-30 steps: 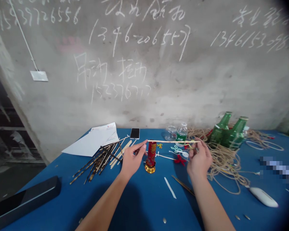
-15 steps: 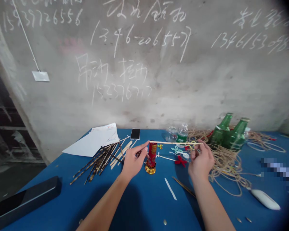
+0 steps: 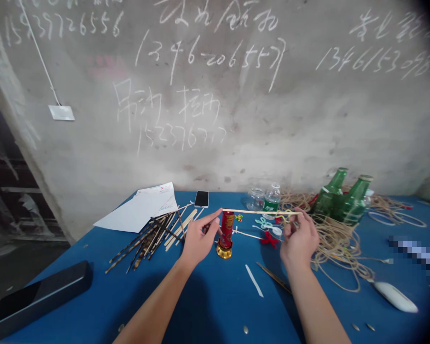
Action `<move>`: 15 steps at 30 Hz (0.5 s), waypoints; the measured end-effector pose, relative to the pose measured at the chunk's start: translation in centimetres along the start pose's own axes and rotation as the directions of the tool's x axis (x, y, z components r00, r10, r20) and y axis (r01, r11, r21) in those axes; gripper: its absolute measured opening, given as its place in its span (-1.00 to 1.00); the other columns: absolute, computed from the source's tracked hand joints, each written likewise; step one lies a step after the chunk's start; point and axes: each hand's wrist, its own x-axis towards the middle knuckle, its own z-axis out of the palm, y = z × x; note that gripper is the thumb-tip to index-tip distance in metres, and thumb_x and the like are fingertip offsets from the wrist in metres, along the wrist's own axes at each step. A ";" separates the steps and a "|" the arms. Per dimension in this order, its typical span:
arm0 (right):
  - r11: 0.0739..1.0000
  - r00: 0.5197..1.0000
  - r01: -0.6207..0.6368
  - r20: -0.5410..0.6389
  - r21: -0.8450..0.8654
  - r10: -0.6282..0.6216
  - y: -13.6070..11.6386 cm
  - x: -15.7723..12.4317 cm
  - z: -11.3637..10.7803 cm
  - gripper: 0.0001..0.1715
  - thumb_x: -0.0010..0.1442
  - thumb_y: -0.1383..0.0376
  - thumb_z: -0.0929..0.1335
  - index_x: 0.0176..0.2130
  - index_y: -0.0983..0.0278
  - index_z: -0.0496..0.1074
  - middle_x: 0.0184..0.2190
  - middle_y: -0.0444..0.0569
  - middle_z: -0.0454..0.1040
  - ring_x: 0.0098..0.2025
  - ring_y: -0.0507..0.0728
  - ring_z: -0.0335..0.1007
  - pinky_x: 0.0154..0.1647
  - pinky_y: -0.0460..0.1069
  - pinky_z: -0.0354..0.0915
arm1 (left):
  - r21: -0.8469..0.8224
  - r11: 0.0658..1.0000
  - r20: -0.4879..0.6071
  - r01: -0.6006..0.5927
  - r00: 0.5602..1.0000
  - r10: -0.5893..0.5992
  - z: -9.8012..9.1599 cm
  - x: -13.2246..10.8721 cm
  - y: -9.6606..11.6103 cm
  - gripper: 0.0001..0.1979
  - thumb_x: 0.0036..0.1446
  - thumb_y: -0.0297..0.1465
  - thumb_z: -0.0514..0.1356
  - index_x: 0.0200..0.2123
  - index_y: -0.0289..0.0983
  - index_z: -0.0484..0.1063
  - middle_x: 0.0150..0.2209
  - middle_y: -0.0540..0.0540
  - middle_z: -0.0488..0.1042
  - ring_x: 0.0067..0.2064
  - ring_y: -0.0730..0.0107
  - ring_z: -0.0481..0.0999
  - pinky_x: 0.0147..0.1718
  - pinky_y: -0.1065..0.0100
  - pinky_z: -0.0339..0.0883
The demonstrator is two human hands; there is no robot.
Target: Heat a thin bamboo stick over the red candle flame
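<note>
A thin pale wooden stick (image 3: 258, 211) is held level above the table, its left end over the top of an upright red cylinder (image 3: 227, 230) with a gold base. My right hand (image 3: 301, 241) pinches the stick's right end between thumb and fingers. My left hand (image 3: 199, 239) has its index fingertip at the stick's left end, the thumb just below. Its other fingers are curled beside the red cylinder, partly hidden; whether they touch it I cannot tell. Behind the stick lie a red pipe-cleaner shape (image 3: 270, 239) and a pale green flower shape (image 3: 264, 223).
Dark and pale sticks (image 3: 154, 239) lie left, near white paper (image 3: 136, 210) and a phone (image 3: 201, 198). A black case (image 3: 39, 298) is front left. Green bottles (image 3: 354, 200), rope (image 3: 335, 246), a water bottle (image 3: 271, 200) and a white object (image 3: 396, 295) stand or lie right.
Almost nothing differs. Both hands and the stick hold the same position over the red cylinder; the view has shifted very slightly.
</note>
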 end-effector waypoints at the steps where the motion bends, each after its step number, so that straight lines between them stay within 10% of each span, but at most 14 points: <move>1: 1.000 1.000 -0.003 0.001 -0.002 0.003 0.0 0.0 0.0 -0.68 0.12 0.17 0.49 -0.15 0.27 0.58 -0.47 -0.22 0.37 -0.65 -0.11 0.08 -0.71 -0.15 -0.08 | 0.002 1.000 -0.004 -0.001 1.000 0.001 0.0 0.0 -0.1 -0.51 0.40 -0.15 0.16 0.21 -0.31 0.59 -0.45 -0.07 0.62 -0.50 0.41 0.38 -0.46 0.40 0.26; 15: 1.000 0.998 -0.013 0.057 -0.014 0.013 0.4 -0.3 0.1 -0.67 0.14 0.14 0.50 -0.15 0.30 0.58 -0.48 -0.21 0.38 -0.66 -0.12 0.10 -0.71 -0.17 -0.08 | 0.006 1.000 -0.098 -0.014 0.995 0.014 -0.4 0.0 -0.7 -0.54 0.41 -0.16 0.16 0.18 -0.29 0.62 -0.49 -0.06 0.57 -0.47 0.40 0.36 -0.47 0.39 0.25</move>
